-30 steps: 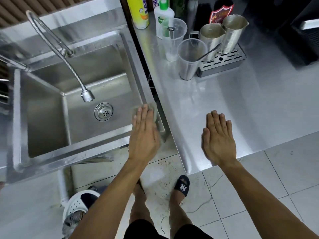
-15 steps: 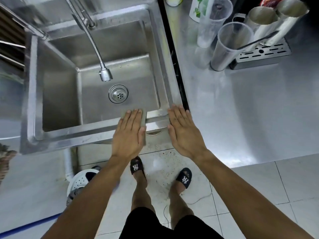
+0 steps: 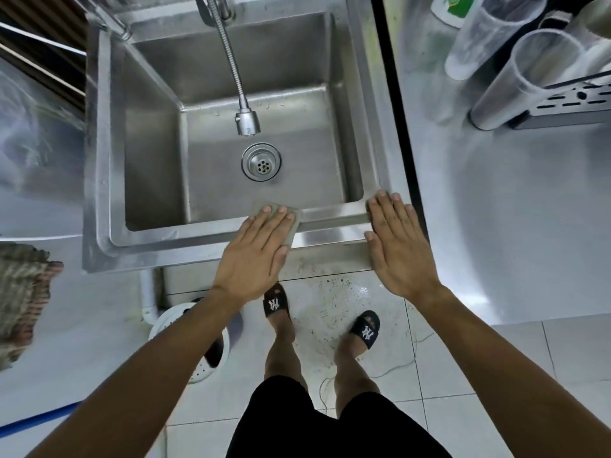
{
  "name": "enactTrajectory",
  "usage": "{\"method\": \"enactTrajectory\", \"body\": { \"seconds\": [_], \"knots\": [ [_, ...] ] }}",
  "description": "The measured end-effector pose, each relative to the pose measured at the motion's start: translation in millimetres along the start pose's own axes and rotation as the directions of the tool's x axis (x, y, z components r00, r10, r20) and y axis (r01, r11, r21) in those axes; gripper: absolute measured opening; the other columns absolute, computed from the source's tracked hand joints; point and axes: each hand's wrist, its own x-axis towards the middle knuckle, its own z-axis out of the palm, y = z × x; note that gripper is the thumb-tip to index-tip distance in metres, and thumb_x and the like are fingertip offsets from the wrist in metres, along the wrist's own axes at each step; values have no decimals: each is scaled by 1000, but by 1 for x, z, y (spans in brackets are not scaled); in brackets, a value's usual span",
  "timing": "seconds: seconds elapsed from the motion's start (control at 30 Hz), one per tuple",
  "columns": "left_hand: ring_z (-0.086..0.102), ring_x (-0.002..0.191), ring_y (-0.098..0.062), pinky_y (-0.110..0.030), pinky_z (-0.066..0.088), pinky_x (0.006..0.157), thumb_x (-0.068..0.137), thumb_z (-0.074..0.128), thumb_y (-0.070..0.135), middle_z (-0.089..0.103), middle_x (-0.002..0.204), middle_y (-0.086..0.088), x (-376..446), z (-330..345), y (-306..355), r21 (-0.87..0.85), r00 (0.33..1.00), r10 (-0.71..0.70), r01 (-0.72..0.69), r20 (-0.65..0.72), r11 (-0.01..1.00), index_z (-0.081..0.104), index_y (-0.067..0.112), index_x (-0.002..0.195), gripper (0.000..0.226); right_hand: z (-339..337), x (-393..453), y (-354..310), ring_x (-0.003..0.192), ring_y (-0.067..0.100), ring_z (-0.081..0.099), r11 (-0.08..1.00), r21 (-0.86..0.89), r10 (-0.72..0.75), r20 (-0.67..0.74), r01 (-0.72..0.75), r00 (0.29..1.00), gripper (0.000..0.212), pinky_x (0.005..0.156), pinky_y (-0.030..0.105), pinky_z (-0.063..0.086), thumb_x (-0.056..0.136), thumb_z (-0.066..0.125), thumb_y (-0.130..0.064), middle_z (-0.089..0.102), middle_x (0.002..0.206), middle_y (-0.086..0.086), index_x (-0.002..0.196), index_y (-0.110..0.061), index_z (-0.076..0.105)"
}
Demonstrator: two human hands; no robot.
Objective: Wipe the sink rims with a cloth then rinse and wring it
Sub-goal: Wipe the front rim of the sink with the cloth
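From the head camera we see the left hand (image 3: 253, 256) pressing flat, fingers straight, on a grey cloth (image 3: 292, 223) spread over the near rim of the steel sink (image 3: 205, 238); the right hand (image 3: 398, 246) lies flat and released on that rim's right corner, grasping nothing, well apart from the cloth; the faucet (image 3: 246, 122) hangs above the drain (image 3: 262, 161); clear cups (image 3: 515, 77) stand on the table (image 3: 512, 226) to the right.
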Motion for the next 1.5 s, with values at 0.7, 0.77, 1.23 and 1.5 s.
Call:
{"method": "enactTrajectory", "body": {
  "seconds": [0.7, 0.77, 1.23, 1.5],
  "knots": [
    [21, 156, -26, -45, 14, 128, 107, 16, 37, 27, 168, -2, 63, 2, 101, -54, 999, -41, 40, -14, 998, 24, 20, 162, 58, -1, -1, 3, 161, 22, 3, 998, -57, -37, -3, 37, 999, 60, 131, 35, -5, 110, 21, -36, 12, 173, 9, 164, -8, 19],
    [24, 156, -26, -45, 16, 127, 108, 22, 36, 30, 167, -2, 61, 4, 101, -79, 997, -78, 77, 0, 994, 27, 19, 162, 56, -3, -1, 8, 161, 22, 4, 994, -81, -79, 5, 79, 997, 61, 131, 34, -6, 111, 21, -37, 13, 172, 10, 164, -8, 20],
    [29, 154, -28, -46, 20, 126, 108, 29, 32, 37, 163, -5, 48, 12, 105, -104, 996, -53, 45, -71, 994, 37, 14, 158, 54, -10, -1, 16, 161, 24, 5, 990, -64, -121, 56, 124, 991, 62, 131, 36, -5, 109, 20, -37, 17, 172, 11, 162, -5, 24],
    [28, 154, -27, -45, 18, 127, 107, 24, 34, 38, 163, -6, -27, 0, -9, -90, 965, -261, 258, -32, 962, 36, 15, 158, 56, -14, -1, -9, 161, 21, -2, 1000, -15, -23, 66, 24, 998, 63, 129, 33, -11, 109, 18, -39, 13, 172, 9, 163, -6, 23]
  ]
}}
